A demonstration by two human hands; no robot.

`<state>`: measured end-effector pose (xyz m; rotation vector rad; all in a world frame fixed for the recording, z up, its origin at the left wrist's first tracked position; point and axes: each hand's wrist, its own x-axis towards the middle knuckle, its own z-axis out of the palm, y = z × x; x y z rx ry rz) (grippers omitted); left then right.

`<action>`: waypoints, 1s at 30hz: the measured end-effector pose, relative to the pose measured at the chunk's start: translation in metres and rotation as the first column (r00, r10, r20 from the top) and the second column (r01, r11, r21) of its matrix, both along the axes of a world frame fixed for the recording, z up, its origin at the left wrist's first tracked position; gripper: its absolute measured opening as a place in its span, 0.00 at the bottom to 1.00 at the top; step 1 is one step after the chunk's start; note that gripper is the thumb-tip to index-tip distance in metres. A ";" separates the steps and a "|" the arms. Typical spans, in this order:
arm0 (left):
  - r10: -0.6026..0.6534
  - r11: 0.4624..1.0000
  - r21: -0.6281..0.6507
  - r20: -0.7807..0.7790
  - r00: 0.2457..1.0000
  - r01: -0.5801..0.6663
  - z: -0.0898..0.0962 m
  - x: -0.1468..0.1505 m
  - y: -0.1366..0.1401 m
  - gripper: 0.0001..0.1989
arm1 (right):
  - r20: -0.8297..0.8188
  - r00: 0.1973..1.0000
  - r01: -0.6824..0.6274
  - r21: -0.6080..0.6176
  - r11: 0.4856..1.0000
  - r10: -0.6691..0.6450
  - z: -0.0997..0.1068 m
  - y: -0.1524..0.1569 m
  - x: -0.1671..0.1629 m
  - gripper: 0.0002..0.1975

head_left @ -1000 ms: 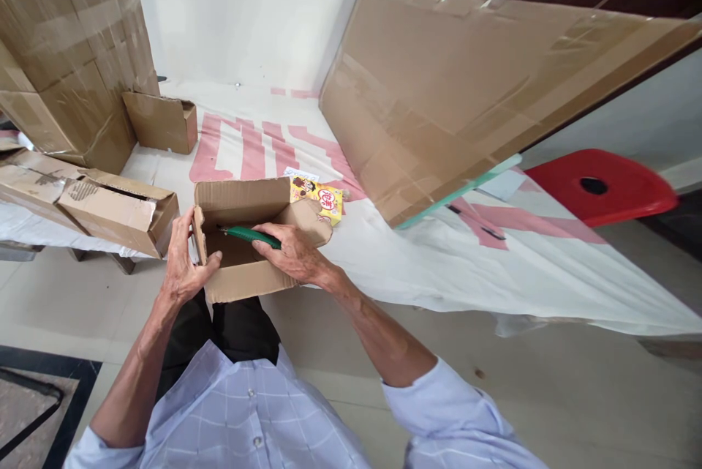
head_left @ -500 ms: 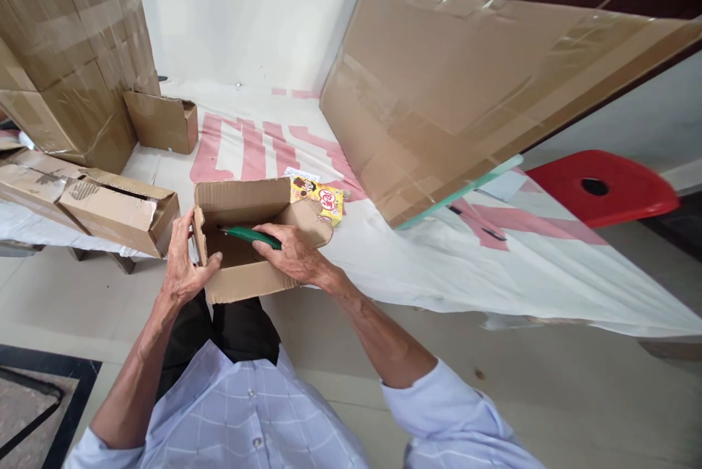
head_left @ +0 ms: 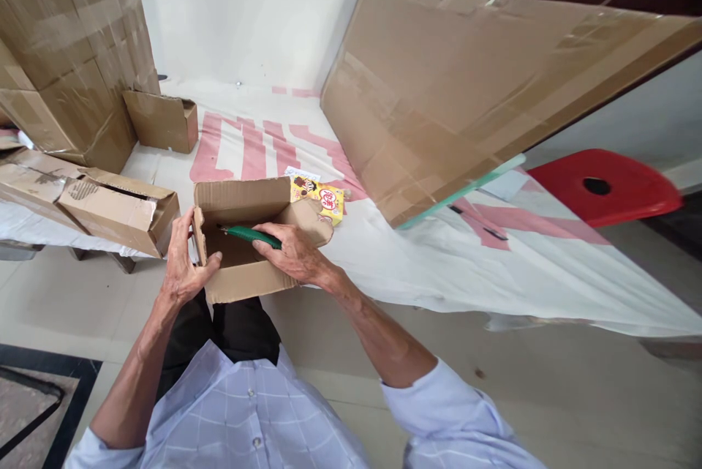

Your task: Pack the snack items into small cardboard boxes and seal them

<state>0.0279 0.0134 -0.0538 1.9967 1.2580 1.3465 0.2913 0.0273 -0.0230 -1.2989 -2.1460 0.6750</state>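
An open cardboard box (head_left: 246, 284) sits at the table's front edge, its opening facing up towards me. My left hand (head_left: 183, 260) is closed round the left side of the box, thumb on the near side and fingers along the outer edge. In my right hand (head_left: 293, 253) is a green utility knife (head_left: 251, 235), its tip pointing left inside the box. The right hand rests over the box's right part, and some of its fingers are hidden. Just behind the box lies a yellow printed packet (head_left: 329, 202), partly covered by a box flap.
Long cardboard boxes (head_left: 112, 205) stand at left, with a small box (head_left: 161, 121) and a tall taped carton stack (head_left: 71, 52) behind. A big cardboard sheet (head_left: 439, 88) leans at right. Beyond it is a red stool (head_left: 630, 187). A dark pen-like object (head_left: 495, 233) lies on the cloth.
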 end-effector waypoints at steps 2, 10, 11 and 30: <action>0.004 1.000 -0.001 -0.004 1.000 -0.004 -0.001 0.000 0.000 0.43 | 0.002 1.000 0.003 0.001 1.000 -0.003 -0.001 0.000 0.000 0.13; 0.003 1.000 -0.002 -0.008 1.000 -0.003 -0.001 0.000 0.000 0.45 | -0.006 1.000 0.004 -0.001 1.000 -0.004 0.000 -0.001 0.000 0.12; 0.000 1.000 -0.002 -0.005 1.000 0.000 -0.001 0.000 0.000 0.44 | -0.008 1.000 0.003 -0.003 1.000 -0.003 0.000 -0.001 0.000 0.12; -0.015 0.999 0.031 0.015 1.000 0.014 -0.001 0.000 0.003 0.43 | -0.003 1.000 0.008 -0.014 1.000 -0.008 0.002 0.000 0.000 0.13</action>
